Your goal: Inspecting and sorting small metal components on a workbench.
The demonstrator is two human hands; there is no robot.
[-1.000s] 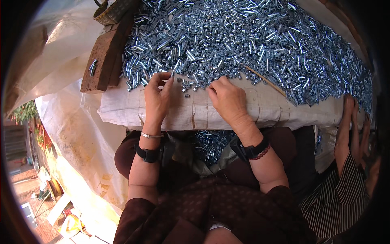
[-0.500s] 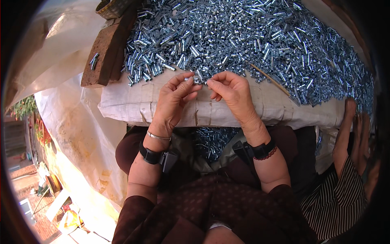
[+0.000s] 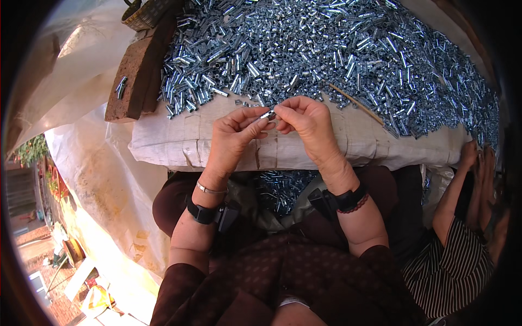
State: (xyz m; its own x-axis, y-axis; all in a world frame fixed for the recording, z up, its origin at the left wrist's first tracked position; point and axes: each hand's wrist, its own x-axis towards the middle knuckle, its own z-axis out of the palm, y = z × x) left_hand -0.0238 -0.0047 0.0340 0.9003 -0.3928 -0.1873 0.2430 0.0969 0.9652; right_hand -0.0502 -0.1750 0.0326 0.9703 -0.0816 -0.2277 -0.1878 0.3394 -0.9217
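Observation:
Between my two hands is a small shiny metal tube. My left hand pinches it between thumb and fingers. The thumb and forefinger of my right hand close at the tube's right end; whether they also hold a second small piece is hidden by the fingertips. Both hands hover over the front edge of a table covered in pale woven sheeting. Just beyond them spreads a large heap of similar metal tubes, with a few loose ones near my fingertips.
At the left stands a brick with a few tubes on top, and a wicker basket behind it. A thin stick lies along the heap's edge. More tubes show below the table. Another person's arm and striped garment are at the right.
My hands have drawn together, and the tube now lies slanted with its end at my right fingertips. The other person's arm at the right has shifted slightly down. The view has moved a little.

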